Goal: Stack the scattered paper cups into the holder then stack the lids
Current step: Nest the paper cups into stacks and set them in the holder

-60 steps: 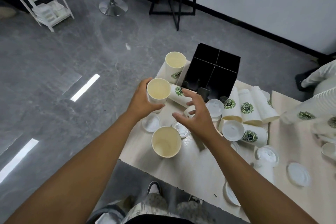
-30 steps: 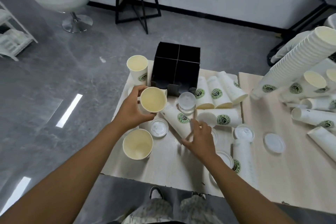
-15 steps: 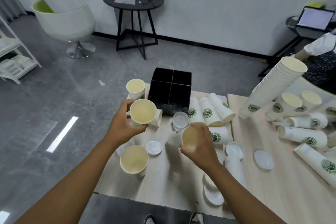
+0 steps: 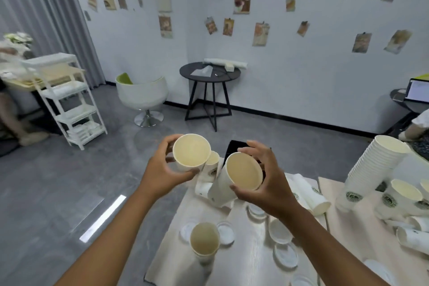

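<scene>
Green round logo on stacked cups [image 4: 353,196], text unreadable; hands hold 2 cups.

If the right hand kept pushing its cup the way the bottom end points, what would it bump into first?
Probably the white paper cup gripped by the left hand: the right hand holds its own white paper cup with the base angled down-left toward it. Depth is unclear, so it might pass underneath.

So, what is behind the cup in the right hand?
Behind the cup that the right hand grips, only a top corner of the black holder shows. The cup and hand cover the rest, so its compartments cannot be seen.
</scene>
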Demonstrator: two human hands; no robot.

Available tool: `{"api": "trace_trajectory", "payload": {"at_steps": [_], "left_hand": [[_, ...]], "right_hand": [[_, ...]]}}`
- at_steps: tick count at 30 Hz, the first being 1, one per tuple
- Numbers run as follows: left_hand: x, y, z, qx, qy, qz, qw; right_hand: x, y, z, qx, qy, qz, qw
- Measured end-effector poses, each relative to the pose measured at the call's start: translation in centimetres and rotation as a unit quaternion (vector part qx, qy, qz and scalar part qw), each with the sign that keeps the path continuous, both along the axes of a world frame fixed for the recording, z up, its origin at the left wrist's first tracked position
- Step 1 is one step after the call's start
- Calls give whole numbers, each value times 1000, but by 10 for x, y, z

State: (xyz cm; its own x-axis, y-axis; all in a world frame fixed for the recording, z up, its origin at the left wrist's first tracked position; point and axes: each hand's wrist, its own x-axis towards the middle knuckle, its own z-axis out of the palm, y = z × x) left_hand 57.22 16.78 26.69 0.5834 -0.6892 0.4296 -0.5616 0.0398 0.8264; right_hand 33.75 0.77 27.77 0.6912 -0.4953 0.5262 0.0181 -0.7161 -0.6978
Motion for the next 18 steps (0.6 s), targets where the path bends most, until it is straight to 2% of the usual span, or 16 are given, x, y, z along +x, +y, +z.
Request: {"api": "trace_trajectory", "payload": {"at_steps": [8, 18], "left_hand": [[-3, 49, 18, -31, -9, 47, 998], [-17, 75, 7, -55, 11, 75, 996]], "right_hand": [[23, 32, -10, -12, 38, 74, 996], [26, 44, -52, -6, 124, 74, 989]]}}
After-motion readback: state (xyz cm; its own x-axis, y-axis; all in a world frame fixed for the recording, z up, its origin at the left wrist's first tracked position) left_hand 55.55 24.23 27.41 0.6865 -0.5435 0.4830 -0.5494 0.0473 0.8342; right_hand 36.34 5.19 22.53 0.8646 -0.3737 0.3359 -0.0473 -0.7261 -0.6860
